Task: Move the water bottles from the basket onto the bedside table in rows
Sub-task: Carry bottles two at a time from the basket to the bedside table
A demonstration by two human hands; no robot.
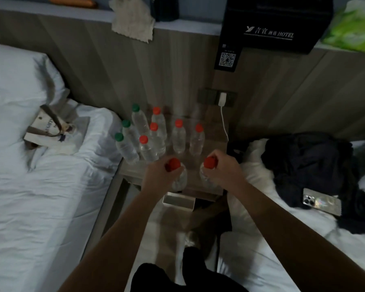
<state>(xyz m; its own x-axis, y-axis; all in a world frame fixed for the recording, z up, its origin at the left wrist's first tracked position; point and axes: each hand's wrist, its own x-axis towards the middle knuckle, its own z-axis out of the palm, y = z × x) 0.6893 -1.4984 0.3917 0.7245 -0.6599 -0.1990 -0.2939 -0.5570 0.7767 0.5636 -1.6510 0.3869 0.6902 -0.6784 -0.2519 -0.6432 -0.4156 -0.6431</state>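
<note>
While standing bottles [178, 137] fill the back of the bedside table [133, 171], left hand [159, 175] and right hand [222, 165] each grip a red-capped bottle [180, 179] at its front. Seemingly a new row; their bases are hidden.

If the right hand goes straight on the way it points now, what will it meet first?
Probably the rightmost standing bottle, directly ahead of the right hand and its held bottle. Depth is unclear, so the hand might pass above its cap.

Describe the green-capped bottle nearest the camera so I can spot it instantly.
Start at the bedside table. Three green-capped bottles line its left edge; pick the front green-capped bottle, nearest the person. Its red-capped neighbour stands to its right.
</note>
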